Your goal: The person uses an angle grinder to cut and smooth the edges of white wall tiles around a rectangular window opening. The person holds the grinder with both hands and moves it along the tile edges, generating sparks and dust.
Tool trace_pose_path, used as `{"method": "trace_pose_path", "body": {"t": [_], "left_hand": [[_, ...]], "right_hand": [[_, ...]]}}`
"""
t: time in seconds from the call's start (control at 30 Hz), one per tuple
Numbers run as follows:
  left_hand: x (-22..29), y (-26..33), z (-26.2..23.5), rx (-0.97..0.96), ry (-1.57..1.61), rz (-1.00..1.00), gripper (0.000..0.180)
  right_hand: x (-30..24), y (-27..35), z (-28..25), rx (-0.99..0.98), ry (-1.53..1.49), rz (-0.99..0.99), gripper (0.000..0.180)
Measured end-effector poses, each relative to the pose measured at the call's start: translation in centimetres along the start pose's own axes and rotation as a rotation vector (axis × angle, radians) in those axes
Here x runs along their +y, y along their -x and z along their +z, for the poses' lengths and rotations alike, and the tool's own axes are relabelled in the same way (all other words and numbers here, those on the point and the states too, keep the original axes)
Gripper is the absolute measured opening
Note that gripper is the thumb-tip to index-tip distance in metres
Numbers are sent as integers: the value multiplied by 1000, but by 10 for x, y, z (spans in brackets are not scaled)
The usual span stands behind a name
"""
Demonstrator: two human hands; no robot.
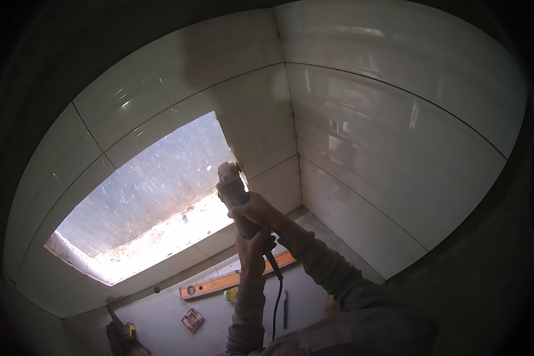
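Observation:
Both of my hands are wrapped round a dark angle grinder (232, 193). My right hand (261, 212) is closed on the body, nearer the head. Lower down, my left hand (252, 252) is closed on the rear of the body, by the power cord (277, 296). The grinder's head points up, at the right-hand edge of a bright window opening (160, 172) in the tiled wall (252, 113). Whether its disc touches the tile edge I cannot tell.
Below the opening, an orange spirit level (210, 288) lies on a pale surface (169, 329). Around it are a small patterned box (192, 319), a green-and-yellow item (230, 295), a thin blue stick (285, 310) and a yellow tape measure (130, 331). Another tiled wall (385, 136) meets the corner at right.

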State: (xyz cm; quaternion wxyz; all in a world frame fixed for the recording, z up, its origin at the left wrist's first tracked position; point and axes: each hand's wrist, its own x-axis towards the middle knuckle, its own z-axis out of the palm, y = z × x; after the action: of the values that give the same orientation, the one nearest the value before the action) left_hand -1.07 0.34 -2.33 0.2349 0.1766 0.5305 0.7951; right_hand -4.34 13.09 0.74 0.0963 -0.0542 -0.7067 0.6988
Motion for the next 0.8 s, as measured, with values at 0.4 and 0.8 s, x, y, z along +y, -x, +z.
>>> {"method": "trace_pose_path", "body": {"t": [0.4,0.8], "left_hand": [[3,-2,0,-6,-6,38,34],[7,-3,1,-12,-22,8,34]], "right_hand": [[-12,1,1,9,18,4,41],[-4,-7,-1,15,-8,25,35]]}}
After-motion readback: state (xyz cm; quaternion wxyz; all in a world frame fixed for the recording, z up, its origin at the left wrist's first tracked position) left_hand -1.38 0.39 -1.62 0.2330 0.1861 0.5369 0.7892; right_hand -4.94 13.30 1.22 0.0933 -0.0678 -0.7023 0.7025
